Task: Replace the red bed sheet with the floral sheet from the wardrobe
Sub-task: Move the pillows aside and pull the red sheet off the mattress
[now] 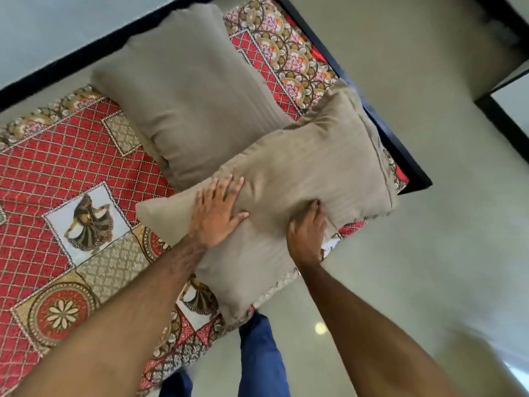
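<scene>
I am looking down at a bed. My left hand (216,214) is lying flat, fingers straight, on the near beige pillow (292,213). My right hand (307,232), just beside it, is clenching a fold of that pillow's fabric, probably to lift it clear. The red bed sheet (74,167) is lying beneath both hands, under a second pillow (189,90) beyond them.

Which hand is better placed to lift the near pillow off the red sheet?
Right, probably. The right hand already digs curled fingers into the near pillow, while the left hand only lies flat on it, fingers spread.
</scene>
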Motion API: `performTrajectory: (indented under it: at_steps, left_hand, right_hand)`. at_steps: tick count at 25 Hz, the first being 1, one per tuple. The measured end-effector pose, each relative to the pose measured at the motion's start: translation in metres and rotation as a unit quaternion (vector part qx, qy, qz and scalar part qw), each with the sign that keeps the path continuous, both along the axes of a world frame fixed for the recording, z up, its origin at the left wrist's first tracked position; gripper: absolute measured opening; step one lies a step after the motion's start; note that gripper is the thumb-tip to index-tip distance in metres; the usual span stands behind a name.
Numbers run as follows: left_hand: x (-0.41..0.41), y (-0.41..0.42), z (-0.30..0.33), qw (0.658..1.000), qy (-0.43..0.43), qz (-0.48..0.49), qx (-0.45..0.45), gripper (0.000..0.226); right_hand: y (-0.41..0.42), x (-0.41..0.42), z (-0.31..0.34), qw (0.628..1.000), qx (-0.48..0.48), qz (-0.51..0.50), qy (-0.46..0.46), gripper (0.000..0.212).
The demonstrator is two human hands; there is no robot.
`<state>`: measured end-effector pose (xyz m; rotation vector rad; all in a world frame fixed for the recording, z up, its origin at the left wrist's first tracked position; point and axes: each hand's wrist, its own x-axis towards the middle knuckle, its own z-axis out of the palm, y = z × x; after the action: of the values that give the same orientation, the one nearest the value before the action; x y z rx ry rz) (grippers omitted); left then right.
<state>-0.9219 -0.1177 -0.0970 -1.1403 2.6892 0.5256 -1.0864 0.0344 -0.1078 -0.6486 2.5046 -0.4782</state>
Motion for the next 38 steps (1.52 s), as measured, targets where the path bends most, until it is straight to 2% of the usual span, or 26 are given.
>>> performTrajectory:
  at_steps: [2,3,5,7,9,12,15,17,20,23,25,27,28,31,33,35,37,38]
  left_hand:
    - [0.019,0.001,0.001,1.000,0.013,0.012,-0.015,0.079]
    - [0.029,0.003,0.003,0.999,0.015,0.028,-0.005,0.078]
    - [0.056,0.008,0.005,0.997,0.023,0.077,0.012,0.078]
    - [0.103,0.016,0.006,0.992,0.029,0.124,0.020,0.077]
    - [0.158,0.026,0.002,0.983,0.018,0.181,0.029,0.074]
    - [0.283,0.046,-0.013,0.950,0.011,0.310,0.033,0.071]
    - [0.403,0.068,-0.022,0.924,0.023,0.381,0.011,0.067]
    - [0.490,0.091,-0.031,0.896,0.017,0.442,0.037,0.067]
    - [0.622,0.147,-0.049,0.825,0.012,0.554,0.111,0.068]
    - [0.732,0.227,-0.075,0.722,0.046,0.677,0.135,0.067]
    - [0.780,0.273,-0.083,0.622,0.076,0.769,0.125,0.067]
    - [0.836,0.314,-0.093,0.490,0.110,0.854,0.137,0.071]
    - [0.855,0.328,-0.105,0.445,0.128,0.874,0.147,0.074]
    - [0.898,0.361,-0.145,0.381,0.224,0.886,0.140,0.084]
    - [0.900,0.355,-0.137,0.369,0.271,0.875,0.154,0.074]
    - [0.897,0.354,-0.128,0.352,0.264,0.888,0.134,0.064]
    - [0.896,0.357,-0.120,0.294,0.272,0.907,0.131,0.076]
    - [0.898,0.361,-0.123,0.281,0.282,0.909,0.126,0.079]
  right_hand:
    - [-0.002,0.015,0.005,0.985,-0.043,0.141,0.087,0.072]
    - [-0.004,0.024,0.007,0.964,-0.053,0.240,0.105,0.072]
    - [-0.022,0.050,0.014,0.894,-0.051,0.429,0.122,0.073]
    - [-0.055,0.092,0.019,0.829,-0.032,0.545,0.118,0.074]
    - [-0.087,0.142,0.020,0.787,0.005,0.608,0.106,0.071]
    - [-0.123,0.255,0.019,0.724,0.019,0.683,0.098,0.067]
    - [-0.136,0.368,0.008,0.672,0.026,0.734,0.095,0.074]
    - [-0.132,0.456,-0.001,0.629,0.030,0.773,0.084,0.074]
    - [-0.111,0.595,-0.018,0.564,0.053,0.822,0.060,0.071]
    - [-0.075,0.721,-0.040,0.488,0.061,0.870,0.041,0.073]
    - [-0.050,0.783,-0.054,0.447,0.062,0.892,0.029,0.075]
    - [-0.020,0.853,-0.071,0.394,0.060,0.917,0.018,0.079]
    - [-0.013,0.873,-0.075,0.377,0.062,0.924,0.014,0.081]
    - [0.012,0.926,-0.098,0.313,0.088,0.945,0.037,0.086]
    - [0.018,0.938,-0.111,0.294,0.145,0.944,0.048,0.091]
    - [0.022,0.947,-0.118,0.267,0.178,0.945,0.068,0.095]
    - [0.018,0.952,-0.117,0.249,0.182,0.948,0.079,0.095]
    - [0.015,0.956,-0.116,0.237,0.178,0.951,0.085,0.093]
